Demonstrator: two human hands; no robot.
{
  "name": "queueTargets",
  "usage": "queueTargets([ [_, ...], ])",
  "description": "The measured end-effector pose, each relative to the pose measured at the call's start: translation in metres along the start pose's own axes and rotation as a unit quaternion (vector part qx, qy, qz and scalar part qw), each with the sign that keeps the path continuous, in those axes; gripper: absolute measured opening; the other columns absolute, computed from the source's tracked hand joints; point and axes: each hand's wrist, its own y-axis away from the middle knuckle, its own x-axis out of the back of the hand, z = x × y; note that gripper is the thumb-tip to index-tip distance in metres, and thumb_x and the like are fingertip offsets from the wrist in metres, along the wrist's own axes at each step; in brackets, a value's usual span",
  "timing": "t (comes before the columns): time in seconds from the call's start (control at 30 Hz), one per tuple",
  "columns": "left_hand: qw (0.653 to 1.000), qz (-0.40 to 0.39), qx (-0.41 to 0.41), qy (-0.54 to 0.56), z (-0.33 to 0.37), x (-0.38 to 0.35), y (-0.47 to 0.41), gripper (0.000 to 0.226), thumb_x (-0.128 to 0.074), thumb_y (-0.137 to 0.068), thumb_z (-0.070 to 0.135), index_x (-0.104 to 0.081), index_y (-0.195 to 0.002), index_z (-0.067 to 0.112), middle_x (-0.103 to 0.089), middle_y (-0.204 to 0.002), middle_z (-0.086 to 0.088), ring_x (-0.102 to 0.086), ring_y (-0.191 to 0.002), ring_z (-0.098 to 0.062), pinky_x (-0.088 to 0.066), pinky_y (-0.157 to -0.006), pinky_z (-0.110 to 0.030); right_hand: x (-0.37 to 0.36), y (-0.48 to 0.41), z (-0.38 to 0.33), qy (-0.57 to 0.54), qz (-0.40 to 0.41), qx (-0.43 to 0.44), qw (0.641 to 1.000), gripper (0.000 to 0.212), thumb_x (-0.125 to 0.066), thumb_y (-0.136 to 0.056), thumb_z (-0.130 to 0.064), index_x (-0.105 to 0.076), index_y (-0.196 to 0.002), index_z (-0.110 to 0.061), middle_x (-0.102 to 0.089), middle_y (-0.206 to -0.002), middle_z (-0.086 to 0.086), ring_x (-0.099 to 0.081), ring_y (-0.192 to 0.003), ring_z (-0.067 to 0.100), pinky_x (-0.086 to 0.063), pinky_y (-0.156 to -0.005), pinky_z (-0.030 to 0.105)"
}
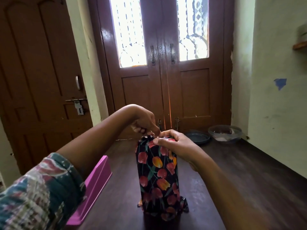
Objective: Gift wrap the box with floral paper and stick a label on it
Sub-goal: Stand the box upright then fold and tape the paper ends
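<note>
The left hand pinches the floral paper gathered atop the upright box; just right, the right hand curls round its top. A slipped pinch could let the fold spring open or tip the box. A pink tray lies below-left of the fingers, and a grey dish and clear bowl sit well right; none obstructs.

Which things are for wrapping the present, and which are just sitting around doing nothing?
For the job:
- wrapped box, standing upright in floral paper
- left hand, pinching the paper at the top
- right hand, gripping the top end

Just lying about:
- pink container, beside the box, untouched
- grey dish by the door
- clear bowl next to it
</note>
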Motion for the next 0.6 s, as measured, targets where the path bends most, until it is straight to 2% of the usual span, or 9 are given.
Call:
queueTargets([
  [0.2, 0.992, -0.012, 0.068, -0.104, 0.012, 0.004, 0.0, 0.041, -0.051, -0.092, 0.045, -0.052, -0.066, 0.013, -0.039, -0.058, 0.001, -0.031, -0.048, -0.009, -0.029, -0.045, -0.017, 0.0, 0.0, -0.004, 0.054, -0.023, -0.016, 0.998, 0.038, -0.062, -0.08, -0.05, -0.051, -0.11, -0.029, -0.059, -0.101, -0.008, -0.059, -0.094, 0.009, -0.051, -0.086, 0.03],
  [0.3, 0.983, -0.023, 0.109, -0.146, 0.01, 0.0, 0.002, 0.05, -0.037, -0.093, 0.055, -0.047, -0.064, 0.015, -0.034, -0.057, 0.002, -0.029, -0.046, -0.009, -0.027, -0.042, -0.016, 0.002, 0.002, -0.007, 0.065, -0.031, -0.017, 0.997, 0.049, -0.06, -0.081, -0.05, -0.045, -0.124, -0.03, -0.056, -0.12, -0.006, -0.058, -0.104, 0.012, -0.048, -0.094, 0.032],
  [0.37, 0.985, -0.029, 0.123, -0.115, 0.003, -0.003, 0.0, 0.053, -0.037, -0.091, 0.059, -0.044, -0.061, 0.016, -0.034, -0.054, 0.002, -0.028, -0.042, -0.008, -0.025, -0.045, -0.018, 0.003, 0.002, -0.009, 0.065, -0.033, -0.016, 0.997, 0.074, -0.061, -0.081, -0.049, -0.022, -0.143, -0.034, -0.041, -0.134, -0.008, -0.048, -0.121, 0.018, -0.04, -0.096, 0.027],
  [0.43, 0.988, -0.029, 0.125, -0.085, -0.005, -0.005, -0.003, 0.055, -0.039, -0.089, 0.06, -0.041, -0.058, 0.014, -0.036, -0.049, 0.002, -0.03, -0.04, -0.009, -0.025, -0.048, -0.021, 0.003, 0.002, -0.009, 0.07, -0.034, -0.013, 0.997, 0.085, -0.061, -0.081, -0.049, -0.008, -0.147, -0.037, -0.031, -0.148, 0.002, -0.038, -0.131, 0.023, -0.035, -0.096, 0.029],
  [0.53, 0.99, -0.061, 0.125, 0.0, -0.02, -0.008, -0.007, 0.055, -0.044, -0.083, 0.062, -0.047, -0.066, 0.01, -0.042, -0.055, -0.001, -0.035, -0.043, -0.01, -0.031, -0.046, -0.02, 0.003, 0.001, -0.006, 0.069, -0.021, -0.009, 0.997, 0.086, -0.062, -0.081, -0.05, -0.008, -0.147, -0.036, -0.024, -0.153, 0.005, -0.035, -0.133, 0.024, -0.034, -0.093, 0.028],
  [0.6, 0.985, -0.075, 0.098, 0.122, -0.032, -0.013, -0.007, 0.058, -0.057, -0.072, 0.063, -0.058, -0.087, 0.007, -0.052, -0.068, -0.003, -0.043, -0.049, -0.008, -0.037, -0.046, -0.016, 0.003, 0.001, -0.005, 0.06, -0.009, -0.015, 0.998, 0.088, -0.063, -0.079, -0.05, -0.008, -0.147, -0.034, -0.023, -0.153, 0.006, -0.035, -0.133, 0.024, -0.036, -0.092, 0.027],
])
